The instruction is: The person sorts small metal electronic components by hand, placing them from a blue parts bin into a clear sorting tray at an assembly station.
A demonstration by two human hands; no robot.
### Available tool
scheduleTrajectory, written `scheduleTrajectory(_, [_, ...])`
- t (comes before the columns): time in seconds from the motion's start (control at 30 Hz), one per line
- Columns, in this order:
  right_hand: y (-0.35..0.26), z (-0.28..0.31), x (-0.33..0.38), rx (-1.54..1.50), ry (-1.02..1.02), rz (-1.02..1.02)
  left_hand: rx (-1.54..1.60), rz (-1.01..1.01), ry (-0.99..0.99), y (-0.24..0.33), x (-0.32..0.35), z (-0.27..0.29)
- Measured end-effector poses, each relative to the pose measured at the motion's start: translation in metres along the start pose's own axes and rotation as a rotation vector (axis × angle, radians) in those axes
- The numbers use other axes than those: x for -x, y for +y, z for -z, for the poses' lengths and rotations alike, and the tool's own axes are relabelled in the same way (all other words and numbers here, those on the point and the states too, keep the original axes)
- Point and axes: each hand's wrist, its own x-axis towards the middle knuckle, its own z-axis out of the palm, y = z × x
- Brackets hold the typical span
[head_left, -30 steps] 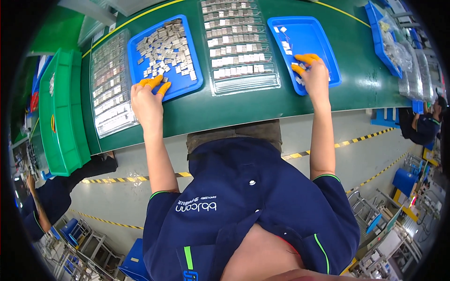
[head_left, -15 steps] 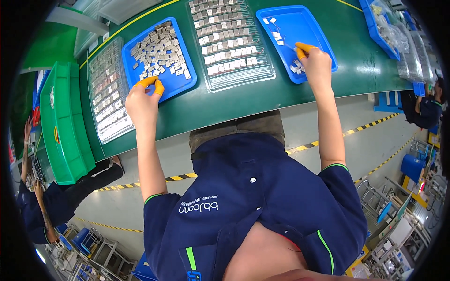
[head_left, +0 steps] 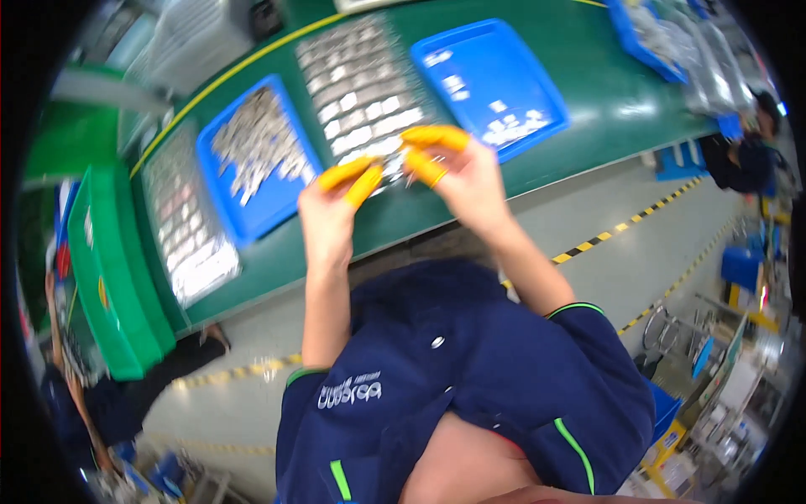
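We bring our left hand [head_left: 329, 220] and right hand [head_left: 467, 180] together above the clear parts tray [head_left: 357, 92], yellow-capped fingertips pinched; whether they grip anything, we cannot tell.

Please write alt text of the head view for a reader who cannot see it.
Left hand and right hand, with orange fingertip covers, meet in front of a clear tray of small grey parts on a green table. A blue tray piled with parts lies left of it, and another blue tray with few parts lies right.
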Motion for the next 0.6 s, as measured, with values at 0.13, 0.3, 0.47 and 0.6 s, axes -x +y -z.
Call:
scheduleTrajectory(0.13, [0.014, -0.001, 0.001, -0.073, 0.062, -0.019, 0.003, 0.041, 0.020, -0.016, -0.004, 0.002])
scheduleTrajectory(0.3, [0.008, 0.009, 0.005, -0.046, 0.009, -0.051, 0.080, 0.043, -0.055, -0.025, -0.004, 0.000])
scheduleTrajectory(0.47, [0.002, 0.022, 0.009, -0.169, -0.057, -0.084, 0.213, 0.128, -0.174, -0.024, -0.006, -0.004])
scheduleTrajectory(0.6, [0.000, 0.019, 0.011, -0.114, -0.049, -0.064, 0.054, 0.048, -0.120, -0.022, -0.005, -0.004])
